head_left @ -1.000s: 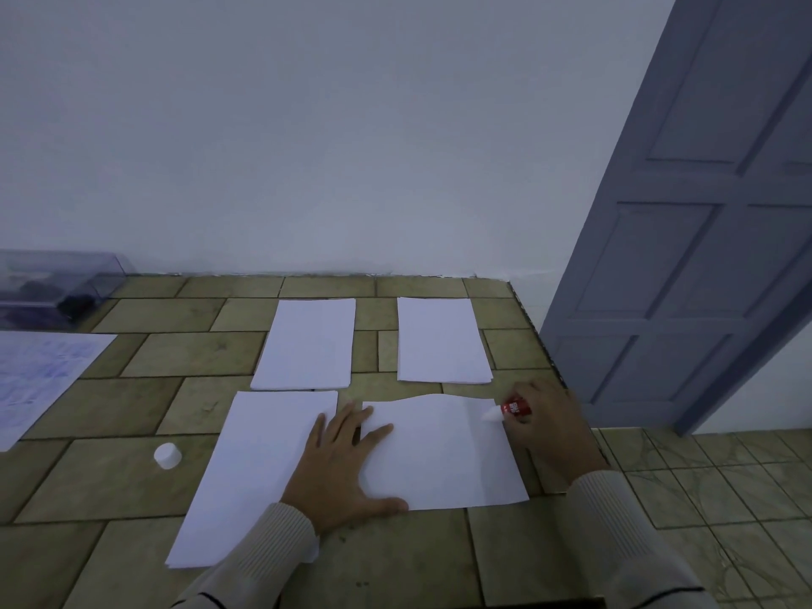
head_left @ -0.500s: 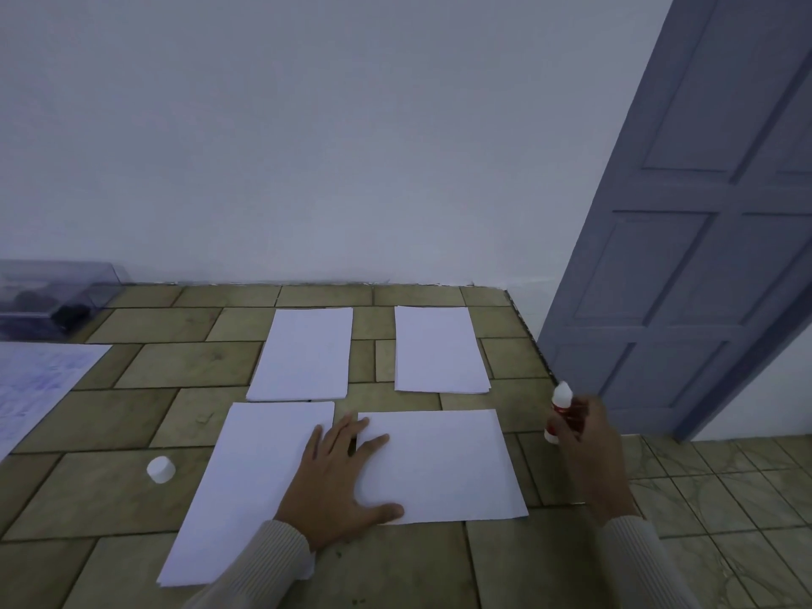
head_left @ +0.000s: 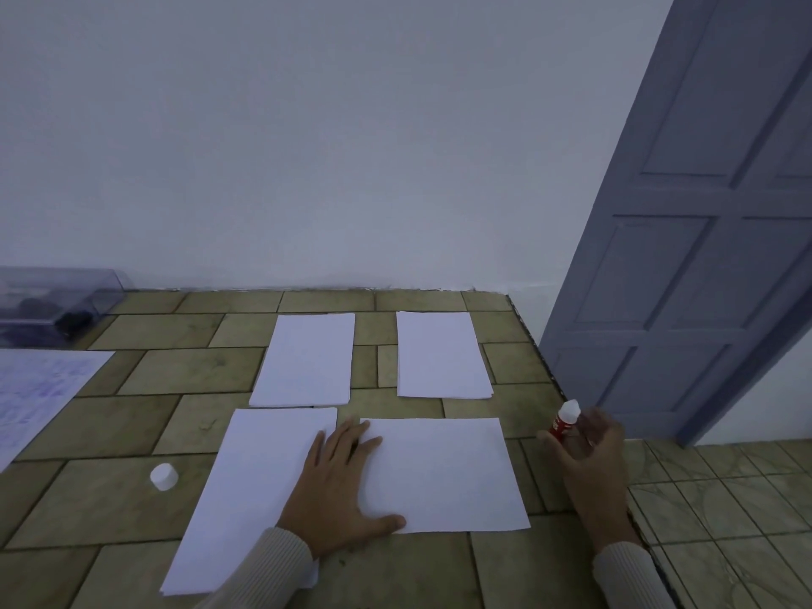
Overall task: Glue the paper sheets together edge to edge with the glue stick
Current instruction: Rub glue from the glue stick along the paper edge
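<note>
Pressing the left hand [head_left: 342, 490] flat, with fingers straight and spread, across the inner edges of the near-left sheet [head_left: 250, 498] and the near-right sheet [head_left: 444, 472]. Most likely pinning both at once, so that neither slides while the join is being made. Covering the meeting line with the palm, making it hard to tell whether the edges overlap there or merely touch. Showing a thin strip of bare table [head_left: 110, 498] between the two sheets just beyond the fingertips.

Gripping the glue stick [head_left: 563, 423] in the right hand [head_left: 591, 454], with fingers curled round the red barrel and the white tip pointing up. Holding it off the right edge of the near-right sheet, close to the table's rim and clear of all paper. Probably keeping the sticky end away from anything not meant to be glued.

Leaving the cap [head_left: 164, 476] standing on the table to the left of the near-left sheet, well apart from the stick. Keeping it out of the working path, yet seemingly within reach for closing later.

Leaving the far-left sheet [head_left: 307, 358] and the far-right sheet [head_left: 441, 353] lying flat nearer the wall, apart from each other. Setting the far-left one almost against the top edge of the near-left sheet. Apparently laying all four out as a grid, with the far pair waiting its turn.

Appearing to be early in the job: working on the near pair only, with nothing visibly joined.
</note>
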